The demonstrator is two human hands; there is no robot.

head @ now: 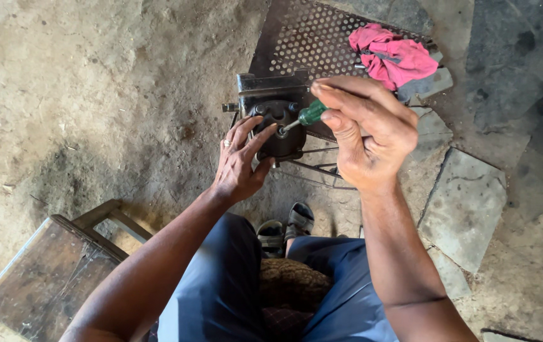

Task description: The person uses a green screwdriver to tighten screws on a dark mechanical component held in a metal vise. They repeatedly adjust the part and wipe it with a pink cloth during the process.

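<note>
A dark, greasy metal machine part [276,111] stands on the ground in front of my knees. My left hand [239,161] rests flat against its rounded front, fingers spread, a ring on one finger. My right hand [363,136] is closed around a green-handled screwdriver [309,115], whose tip touches the middle of the part's front face.
A perforated metal sheet [312,38] lies behind the part, with a pink rag [395,57] on its right edge. Flat stone slabs [467,209] lie to the right. A worn wooden stool [50,272] stands at lower left. My sandalled feet [287,228] are below the part.
</note>
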